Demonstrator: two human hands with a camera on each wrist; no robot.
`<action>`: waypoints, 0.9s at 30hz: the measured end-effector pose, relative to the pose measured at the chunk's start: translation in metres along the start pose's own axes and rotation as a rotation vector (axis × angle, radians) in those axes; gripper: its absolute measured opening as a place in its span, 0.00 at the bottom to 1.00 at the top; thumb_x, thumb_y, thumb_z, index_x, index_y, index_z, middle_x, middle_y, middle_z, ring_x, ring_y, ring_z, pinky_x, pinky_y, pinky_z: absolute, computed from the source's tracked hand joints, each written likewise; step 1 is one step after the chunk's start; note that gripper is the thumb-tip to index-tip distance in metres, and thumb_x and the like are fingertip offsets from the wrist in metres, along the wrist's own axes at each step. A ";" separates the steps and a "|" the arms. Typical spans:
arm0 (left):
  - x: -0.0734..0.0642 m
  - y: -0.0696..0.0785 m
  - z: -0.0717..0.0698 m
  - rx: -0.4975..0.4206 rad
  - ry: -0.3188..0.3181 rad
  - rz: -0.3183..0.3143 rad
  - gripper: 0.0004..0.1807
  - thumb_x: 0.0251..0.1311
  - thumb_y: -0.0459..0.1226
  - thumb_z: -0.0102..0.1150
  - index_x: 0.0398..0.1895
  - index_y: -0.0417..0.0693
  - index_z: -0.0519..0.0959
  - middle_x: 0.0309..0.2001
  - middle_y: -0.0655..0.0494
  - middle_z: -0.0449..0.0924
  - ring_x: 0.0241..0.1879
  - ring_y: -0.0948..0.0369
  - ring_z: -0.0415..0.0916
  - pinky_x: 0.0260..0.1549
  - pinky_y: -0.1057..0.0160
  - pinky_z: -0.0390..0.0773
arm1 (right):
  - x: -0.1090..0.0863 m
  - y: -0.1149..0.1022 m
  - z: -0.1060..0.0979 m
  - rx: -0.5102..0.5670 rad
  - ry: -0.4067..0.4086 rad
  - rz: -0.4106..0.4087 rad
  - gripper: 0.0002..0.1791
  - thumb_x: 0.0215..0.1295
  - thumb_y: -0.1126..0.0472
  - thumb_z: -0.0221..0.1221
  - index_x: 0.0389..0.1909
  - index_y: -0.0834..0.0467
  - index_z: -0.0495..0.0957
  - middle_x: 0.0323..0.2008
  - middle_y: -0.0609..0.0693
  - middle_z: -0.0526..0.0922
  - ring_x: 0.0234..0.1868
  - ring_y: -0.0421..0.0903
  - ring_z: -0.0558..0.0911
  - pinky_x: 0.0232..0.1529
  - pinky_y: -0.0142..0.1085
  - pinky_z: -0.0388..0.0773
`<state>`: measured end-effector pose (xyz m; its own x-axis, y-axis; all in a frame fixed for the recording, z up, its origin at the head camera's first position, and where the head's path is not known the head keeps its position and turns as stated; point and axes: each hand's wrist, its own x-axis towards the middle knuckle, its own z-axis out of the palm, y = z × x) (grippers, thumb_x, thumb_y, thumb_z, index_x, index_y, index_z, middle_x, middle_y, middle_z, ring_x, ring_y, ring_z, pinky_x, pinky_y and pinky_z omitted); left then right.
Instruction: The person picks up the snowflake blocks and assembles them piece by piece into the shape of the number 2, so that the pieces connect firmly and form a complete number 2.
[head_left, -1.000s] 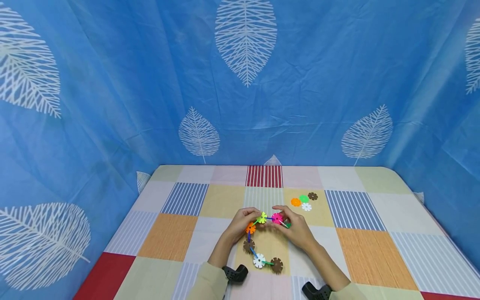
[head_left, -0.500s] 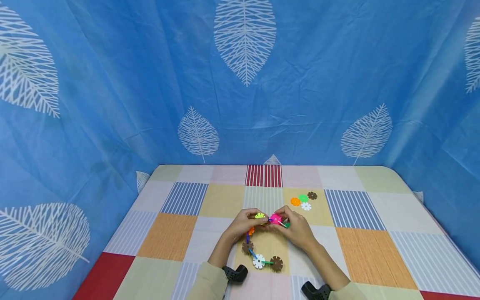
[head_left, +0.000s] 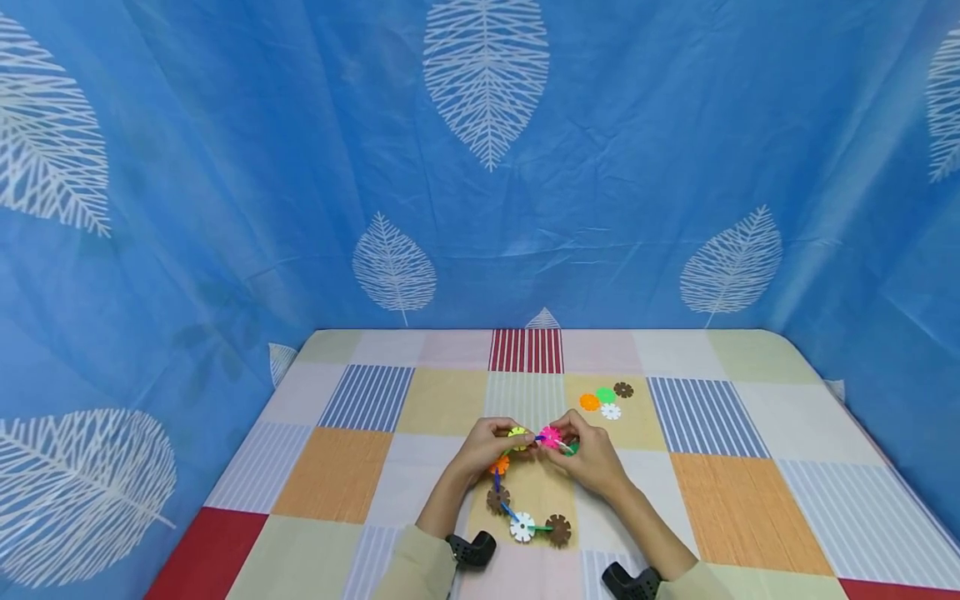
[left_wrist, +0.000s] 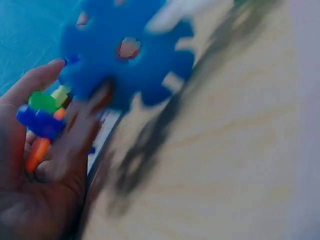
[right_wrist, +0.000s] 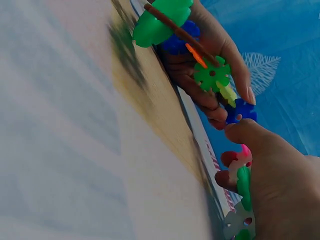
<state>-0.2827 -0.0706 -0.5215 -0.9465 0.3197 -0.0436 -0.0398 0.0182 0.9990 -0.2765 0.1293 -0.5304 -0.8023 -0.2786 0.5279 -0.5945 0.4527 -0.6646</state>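
A chain of slotted plastic discs, joined face-on and edge-on in turn, curves between my hands in the head view. My left hand (head_left: pixel 483 454) pinches its yellow-green disc (head_left: pixel 517 434), thumb across the front. The pink disc (head_left: pixel 551 437) is pinched by my right hand (head_left: pixel 592 454), and a green disc (head_left: pixel 572 449) shows under that palm. A blue edge-on disc lies between the two pinches. From the left hand hang an orange disc (head_left: pixel 499 466), a brown disc (head_left: pixel 498 500), a white disc (head_left: pixel 522 527) and another brown disc (head_left: pixel 559 531). Colours look altered in both wrist views.
Four loose slotted discs lie beyond the right hand: an orange one (head_left: pixel 589 402), a green one (head_left: pixel 606 394), a white one (head_left: pixel 611 412) and a brown one (head_left: pixel 623 389). A patchwork cloth (head_left: pixel 735 433) covers the table. Blue leaf-print curtains (head_left: pixel 600 167) enclose it.
My left thumb has moved rightward across the yellow-green disc, towards the pink one. The chain's dangling end has shifted slightly to the right. My right hand stays nearly in place.
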 end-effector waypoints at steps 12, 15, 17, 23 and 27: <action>0.002 -0.001 -0.003 0.020 -0.037 -0.050 0.13 0.58 0.39 0.60 0.36 0.34 0.81 0.32 0.46 0.83 0.31 0.56 0.81 0.32 0.64 0.80 | 0.000 -0.004 -0.001 -0.042 -0.021 0.013 0.17 0.45 0.61 0.71 0.35 0.56 0.74 0.29 0.45 0.83 0.27 0.37 0.78 0.29 0.30 0.77; 0.002 -0.001 -0.002 0.043 -0.053 -0.030 0.16 0.62 0.40 0.55 0.38 0.33 0.81 0.32 0.45 0.83 0.30 0.56 0.81 0.32 0.63 0.80 | -0.001 -0.005 -0.003 -0.074 -0.013 0.012 0.18 0.45 0.58 0.72 0.35 0.55 0.75 0.28 0.44 0.82 0.26 0.36 0.77 0.29 0.30 0.77; 0.001 0.000 0.000 0.059 -0.060 -0.010 0.17 0.64 0.41 0.53 0.38 0.33 0.82 0.30 0.45 0.83 0.28 0.56 0.81 0.31 0.63 0.81 | -0.002 -0.006 -0.003 -0.108 -0.010 0.011 0.18 0.44 0.57 0.72 0.34 0.54 0.75 0.28 0.42 0.81 0.26 0.36 0.77 0.28 0.30 0.76; -0.008 0.018 0.010 0.197 0.035 0.053 0.16 0.64 0.39 0.54 0.32 0.34 0.83 0.27 0.47 0.83 0.26 0.59 0.81 0.30 0.67 0.79 | -0.002 -0.005 -0.003 -0.223 0.025 -0.057 0.20 0.42 0.51 0.72 0.33 0.53 0.75 0.24 0.40 0.78 0.24 0.35 0.75 0.25 0.29 0.74; -0.014 0.029 0.016 0.253 0.092 0.091 0.15 0.64 0.36 0.53 0.30 0.31 0.83 0.23 0.43 0.82 0.23 0.55 0.81 0.28 0.65 0.80 | -0.001 -0.004 -0.002 -0.280 0.045 -0.108 0.20 0.41 0.51 0.73 0.32 0.54 0.76 0.22 0.40 0.77 0.23 0.35 0.73 0.23 0.28 0.72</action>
<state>-0.2655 -0.0590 -0.4921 -0.9680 0.2442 0.0582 0.1169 0.2330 0.9654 -0.2734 0.1299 -0.5272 -0.7282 -0.3032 0.6147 -0.6335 0.6401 -0.4347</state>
